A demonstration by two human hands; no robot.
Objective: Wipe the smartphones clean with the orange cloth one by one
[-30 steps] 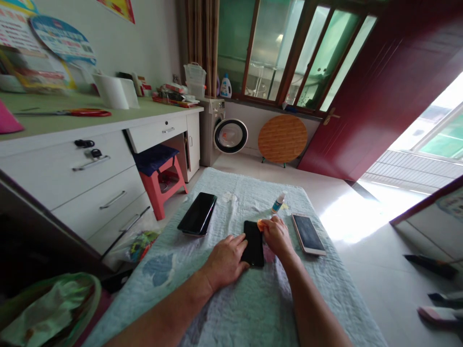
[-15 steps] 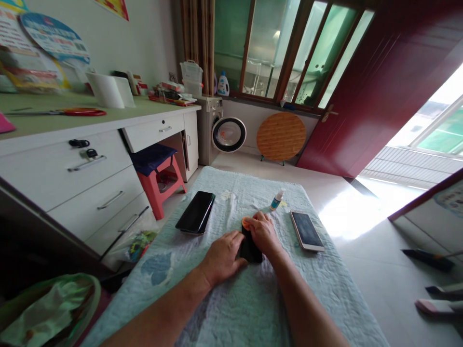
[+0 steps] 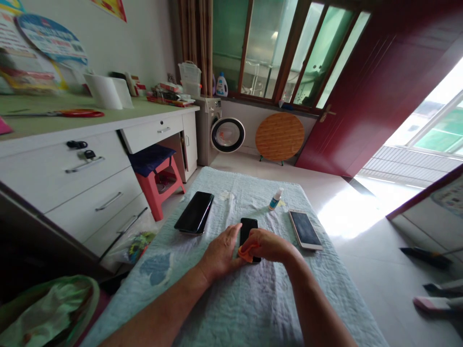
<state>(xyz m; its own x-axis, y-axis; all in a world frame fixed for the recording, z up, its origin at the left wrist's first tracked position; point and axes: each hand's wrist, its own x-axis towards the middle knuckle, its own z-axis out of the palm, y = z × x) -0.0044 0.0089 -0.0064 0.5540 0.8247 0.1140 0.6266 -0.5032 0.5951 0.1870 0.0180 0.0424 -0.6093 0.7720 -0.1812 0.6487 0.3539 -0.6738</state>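
Observation:
A black smartphone (image 3: 249, 225) lies flat on the cloth-covered table, screen up. Along its left edge my left hand (image 3: 223, 253) grips it, with the fingers at the upper side and the thumb near the lower end. My right hand (image 3: 269, 243) is closed on an orange cloth (image 3: 247, 252) and presses it on the lower part of the screen. Part of the phone is hidden beneath this hand. A small spray bottle (image 3: 276, 199) stands upright beyond my right hand. To its right lies a white-framed phone (image 3: 305, 229).
Dark phones (image 3: 195, 212), apparently stacked, lie at the left of the quilted light-blue cover (image 3: 238, 188). A red stool (image 3: 159, 190) stands beside the white desk (image 3: 108, 166). A lined bin (image 3: 54, 308) is at lower left. The washing machine (image 3: 208, 130) has its door open.
My right hand has drawn the orange cloth from the phone's top end down to its lower end. The upper screen now shows. My left hand stays at the phone's left edge.

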